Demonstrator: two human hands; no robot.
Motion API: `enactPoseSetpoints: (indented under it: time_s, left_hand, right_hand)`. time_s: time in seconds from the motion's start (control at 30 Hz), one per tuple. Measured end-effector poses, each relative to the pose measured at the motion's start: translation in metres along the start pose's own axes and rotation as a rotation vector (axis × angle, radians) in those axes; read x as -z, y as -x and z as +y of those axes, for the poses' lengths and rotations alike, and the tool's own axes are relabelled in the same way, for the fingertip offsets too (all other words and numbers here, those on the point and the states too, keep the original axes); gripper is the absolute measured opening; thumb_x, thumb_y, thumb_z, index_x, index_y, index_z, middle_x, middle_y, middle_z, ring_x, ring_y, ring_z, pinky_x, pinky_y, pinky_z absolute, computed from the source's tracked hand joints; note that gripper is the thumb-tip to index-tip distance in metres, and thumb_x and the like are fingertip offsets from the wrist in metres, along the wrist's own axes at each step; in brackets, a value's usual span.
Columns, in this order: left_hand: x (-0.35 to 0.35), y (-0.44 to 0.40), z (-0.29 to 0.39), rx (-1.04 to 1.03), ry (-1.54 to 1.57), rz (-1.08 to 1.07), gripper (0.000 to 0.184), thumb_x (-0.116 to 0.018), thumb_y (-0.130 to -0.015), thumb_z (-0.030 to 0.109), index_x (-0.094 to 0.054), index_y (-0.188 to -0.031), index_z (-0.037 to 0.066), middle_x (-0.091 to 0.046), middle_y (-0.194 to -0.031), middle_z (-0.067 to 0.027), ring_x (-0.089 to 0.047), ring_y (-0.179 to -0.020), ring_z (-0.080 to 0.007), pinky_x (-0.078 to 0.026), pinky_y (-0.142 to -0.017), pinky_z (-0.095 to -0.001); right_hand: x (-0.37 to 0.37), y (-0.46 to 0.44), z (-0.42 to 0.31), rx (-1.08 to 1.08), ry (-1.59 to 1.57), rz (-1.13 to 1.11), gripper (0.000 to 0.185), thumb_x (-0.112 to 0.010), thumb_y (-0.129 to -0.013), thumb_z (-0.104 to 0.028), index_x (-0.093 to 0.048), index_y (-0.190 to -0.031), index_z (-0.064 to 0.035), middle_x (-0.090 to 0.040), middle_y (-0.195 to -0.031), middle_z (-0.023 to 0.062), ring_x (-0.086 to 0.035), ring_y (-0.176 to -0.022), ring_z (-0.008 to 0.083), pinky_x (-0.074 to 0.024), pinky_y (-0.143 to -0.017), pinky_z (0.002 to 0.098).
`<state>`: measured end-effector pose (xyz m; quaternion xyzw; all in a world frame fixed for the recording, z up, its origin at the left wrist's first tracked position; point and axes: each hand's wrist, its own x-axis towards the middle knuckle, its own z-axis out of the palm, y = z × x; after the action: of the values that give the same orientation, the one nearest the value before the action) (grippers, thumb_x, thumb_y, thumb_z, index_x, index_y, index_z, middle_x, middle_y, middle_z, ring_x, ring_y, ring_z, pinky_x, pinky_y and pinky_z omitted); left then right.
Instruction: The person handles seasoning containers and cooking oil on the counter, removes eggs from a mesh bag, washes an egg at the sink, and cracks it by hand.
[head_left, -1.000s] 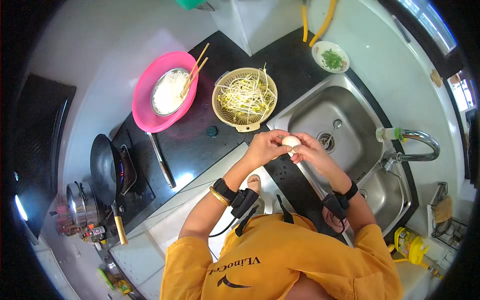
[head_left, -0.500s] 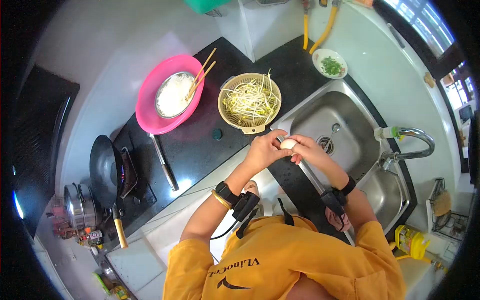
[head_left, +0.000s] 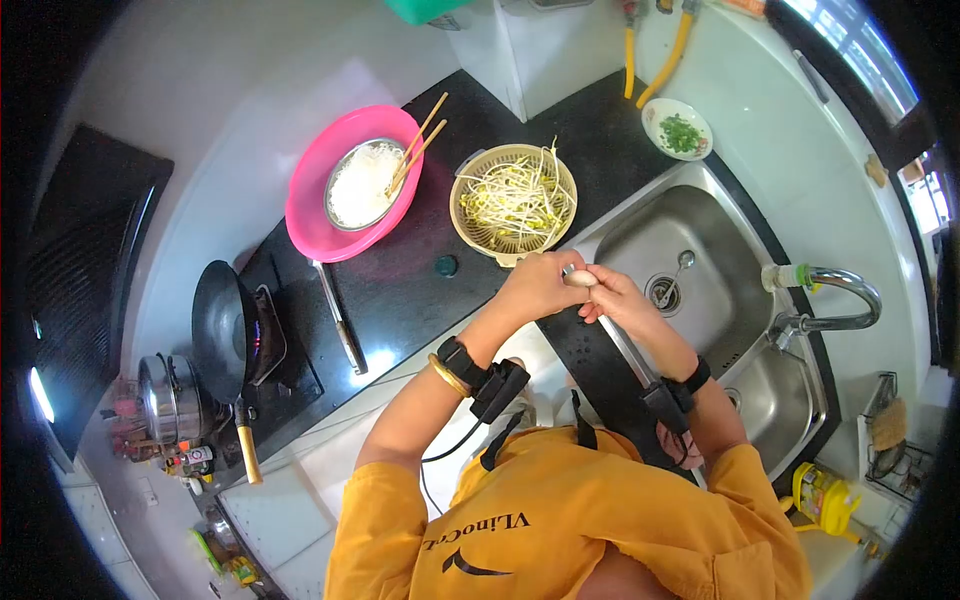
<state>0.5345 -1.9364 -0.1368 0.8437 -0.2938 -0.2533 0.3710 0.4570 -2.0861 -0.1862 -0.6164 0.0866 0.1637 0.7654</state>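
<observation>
A small pale round thing, like an onion or garlic bulb (head_left: 581,278), is held between both hands over the sink's front-left edge. My left hand (head_left: 541,287) grips it from the left, fingers bent round it and partly hiding it. From the right, my right hand (head_left: 622,299) pinches it with thumb and fingers. Just beyond the hands sits a beige colander (head_left: 464,226) filled with bean sprouts (head_left: 515,200). The steel sink (head_left: 700,235) lies to the right, with a small spoon-like utensil (head_left: 685,261) by its drain.
A pink basin (head_left: 306,205) holds a bowl of white noodles (head_left: 362,187) and chopsticks (head_left: 425,150). Left are a wok (head_left: 222,330) on a stove, a long-handled tool (head_left: 341,318) and a pot (head_left: 172,400). Chopped greens (head_left: 681,134) sit in a bowl behind the sink; a faucet (head_left: 845,318) is right.
Both hands have stayed together on the pale round thing, but my left hand's fingers now cover more of it. The whole view has shifted slightly, moving the counter items to the right.
</observation>
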Motion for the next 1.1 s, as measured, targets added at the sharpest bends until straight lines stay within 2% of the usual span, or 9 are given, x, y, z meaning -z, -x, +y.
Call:
enactPoseSetpoints:
  time_s: [0.1, 0.33, 0.63, 0.73, 0.8, 0.9, 1.0, 1.07, 1.1]
  left_hand:
    - [-0.005, -0.01, 0.009, -0.121, -0.105, 0.03, 0.028, -0.063, -0.064, 0.026, -0.062, -0.086, 0.008, -0.061, -0.067, -0.0165, -0.061, -0.062, -0.0319, -0.048, -0.058, -0.0366]
    - [-0.025, -0.025, 0.025, -0.159, -0.184, -0.035, 0.027, -0.063, -0.066, 0.026, -0.058, -0.084, 0.007, -0.061, -0.069, -0.0172, -0.06, -0.067, -0.0359, -0.048, -0.062, -0.042]
    - [-0.032, -0.032, 0.029, -0.131, -0.339, -0.048, 0.026, -0.06, -0.071, 0.029, -0.056, -0.084, 0.007, -0.06, -0.07, -0.0193, -0.06, -0.07, -0.0371, -0.047, -0.062, -0.0441]
    - [-0.024, -0.033, 0.028, -0.1, -0.249, -0.089, 0.027, -0.06, -0.072, 0.029, -0.057, -0.087, 0.007, -0.061, -0.071, -0.0195, -0.06, -0.07, -0.0361, -0.047, -0.063, -0.0426]
    - [-0.021, -0.036, 0.022, -0.031, -0.129, -0.132, 0.028, -0.063, -0.074, 0.029, -0.059, -0.092, 0.009, -0.061, -0.063, -0.0129, -0.061, -0.059, -0.0225, -0.046, -0.054, -0.032]
    - [-0.014, -0.036, 0.024, 0.044, -0.084, -0.151, 0.029, -0.063, -0.074, 0.029, -0.059, -0.094, 0.009, -0.059, -0.061, -0.0084, -0.058, -0.055, -0.0137, -0.043, -0.051, -0.027]
    - [0.004, -0.029, 0.027, 0.052, -0.051, -0.105, 0.031, -0.062, -0.072, 0.029, -0.06, -0.094, 0.007, -0.058, -0.057, -0.0137, -0.06, -0.053, -0.0226, -0.046, -0.053, -0.0322]
    - [0.024, -0.019, 0.029, 0.087, -0.039, -0.074, 0.033, -0.062, -0.072, 0.03, -0.06, -0.093, 0.006, -0.06, -0.059, -0.0129, -0.062, -0.056, -0.0225, -0.047, -0.055, -0.033]
    - [0.035, -0.014, 0.028, 0.036, -0.074, -0.046, 0.031, -0.062, -0.073, 0.028, -0.059, -0.095, 0.007, -0.058, -0.057, -0.0097, -0.058, -0.053, -0.0178, -0.045, -0.052, -0.0303]
  right_hand:
    - [0.008, 0.002, 0.002, 0.001, 0.004, 0.085, 0.028, -0.04, -0.086, -0.007, -0.049, -0.112, 0.0007, -0.055, -0.083, 0.0052, -0.055, -0.064, 0.01, -0.0488, -0.057, 0.0224]
    - [0.033, 0.009, 0.013, 0.014, -0.036, 0.072, 0.029, -0.041, -0.086, -0.007, -0.048, -0.112, 0.0011, -0.055, -0.082, 0.0053, -0.055, -0.062, 0.01, -0.0488, -0.056, 0.022]
    - [0.043, 0.01, 0.018, -0.009, -0.162, -0.027, 0.029, -0.042, -0.091, -0.022, -0.049, -0.111, -0.001, -0.054, -0.08, 0.0027, -0.054, -0.067, 0.0083, -0.0472, -0.06, 0.0226]
    - [0.045, 0.01, 0.015, -0.028, -0.209, -0.03, 0.03, -0.042, -0.09, -0.02, -0.049, -0.111, -0.001, -0.054, -0.081, 0.0025, -0.054, -0.067, 0.0086, -0.0472, -0.059, 0.0228]
    - [0.045, 0.012, 0.007, -0.051, -0.271, -0.044, 0.029, -0.045, -0.088, -0.021, -0.049, -0.11, -0.001, -0.055, -0.085, 0.0042, -0.054, -0.066, 0.0098, -0.0476, -0.058, 0.0228]
    - [0.043, 0.008, 0.004, -0.037, -0.275, -0.056, 0.03, -0.046, -0.089, -0.022, -0.049, -0.11, -0.0014, -0.055, -0.085, 0.004, -0.055, -0.065, 0.0098, -0.0473, -0.057, 0.0224]
    - [0.032, -0.002, -0.01, -0.045, -0.23, -0.07, 0.03, -0.046, -0.089, -0.021, -0.049, -0.111, -0.0013, -0.055, -0.085, 0.0043, -0.055, -0.065, 0.0103, -0.0472, -0.057, 0.0223]
    - [0.018, -0.012, -0.021, -0.031, -0.257, -0.114, 0.031, -0.047, -0.088, -0.022, -0.049, -0.11, -0.0006, -0.055, -0.085, 0.0053, -0.055, -0.064, 0.0114, -0.0477, -0.056, 0.0231]
    - [0.009, -0.018, -0.028, -0.035, -0.246, -0.109, 0.031, -0.047, -0.089, -0.022, -0.048, -0.11, -0.0005, -0.055, -0.085, 0.0061, -0.055, -0.064, 0.0119, -0.0482, -0.056, 0.0237]
